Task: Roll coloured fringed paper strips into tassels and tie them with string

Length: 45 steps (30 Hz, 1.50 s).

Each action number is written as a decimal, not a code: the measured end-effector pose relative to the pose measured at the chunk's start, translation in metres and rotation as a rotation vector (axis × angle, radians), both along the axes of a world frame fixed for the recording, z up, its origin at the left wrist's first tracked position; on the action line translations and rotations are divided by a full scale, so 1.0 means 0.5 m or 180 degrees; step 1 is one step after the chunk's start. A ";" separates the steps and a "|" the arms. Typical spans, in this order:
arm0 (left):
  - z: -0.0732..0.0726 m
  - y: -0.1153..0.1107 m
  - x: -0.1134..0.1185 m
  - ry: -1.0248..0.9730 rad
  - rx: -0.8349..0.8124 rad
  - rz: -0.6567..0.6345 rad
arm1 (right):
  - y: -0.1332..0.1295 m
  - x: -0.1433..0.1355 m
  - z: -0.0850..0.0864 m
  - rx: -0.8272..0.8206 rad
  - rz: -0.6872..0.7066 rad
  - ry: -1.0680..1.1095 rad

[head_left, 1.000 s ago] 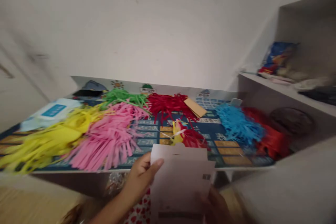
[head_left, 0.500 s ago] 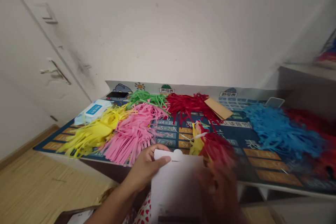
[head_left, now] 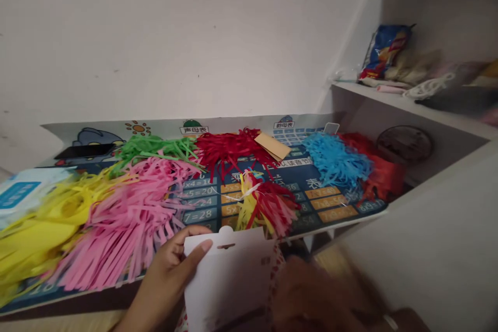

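My left hand (head_left: 175, 264) grips the upper left edge of a white box (head_left: 233, 275) with a hang slot near its top, thumb on the front. My right hand (head_left: 311, 295) is a motion blur by the box's lower right side; its fingers cannot be made out. Just beyond the box lies a small yellow, red and pink paper-strip tassel (head_left: 268, 205) tied with a white string. Pink strips (head_left: 128, 218), yellow strips (head_left: 50, 223), green strips (head_left: 155, 148), dark red strips (head_left: 229, 150) and blue strips (head_left: 336, 161) are spread over the table mat (head_left: 202, 212).
A tan card (head_left: 273, 146) rests on the dark red strips. At the left are a wipes pack (head_left: 31, 189) and a black phone (head_left: 85, 151). Red paper (head_left: 383, 176) lies by the right-hand shelf unit (head_left: 447, 114), which holds a blue packet (head_left: 387, 49) and white cord (head_left: 430, 85).
The view has swung right, showing more of the shelf. My left hand still holds the white box. My right hand has moved lower, away from the box's top right and the tassel.
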<state>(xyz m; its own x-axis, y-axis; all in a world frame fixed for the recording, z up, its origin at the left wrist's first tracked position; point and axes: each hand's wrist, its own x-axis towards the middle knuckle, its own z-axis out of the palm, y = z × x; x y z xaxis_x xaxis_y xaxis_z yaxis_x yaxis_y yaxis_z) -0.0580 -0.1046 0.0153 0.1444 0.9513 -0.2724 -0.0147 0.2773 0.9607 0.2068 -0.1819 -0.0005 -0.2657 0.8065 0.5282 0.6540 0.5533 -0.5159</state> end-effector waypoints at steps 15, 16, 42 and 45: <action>-0.002 -0.021 0.013 0.2668 0.4063 0.0495 | 0.070 -0.087 -0.044 -0.1882 -0.0533 0.1653; -0.002 -0.021 0.011 0.2707 0.4163 0.0135 | 0.070 -0.089 -0.039 -0.1875 -0.0529 0.1652; 0.087 0.015 0.019 0.2228 0.1583 -0.2197 | 0.085 -0.162 -0.010 0.1489 -0.0385 -0.0028; 0.090 0.012 0.018 0.2160 0.1579 -0.2205 | 0.082 -0.154 -0.014 0.1552 -0.0100 0.0022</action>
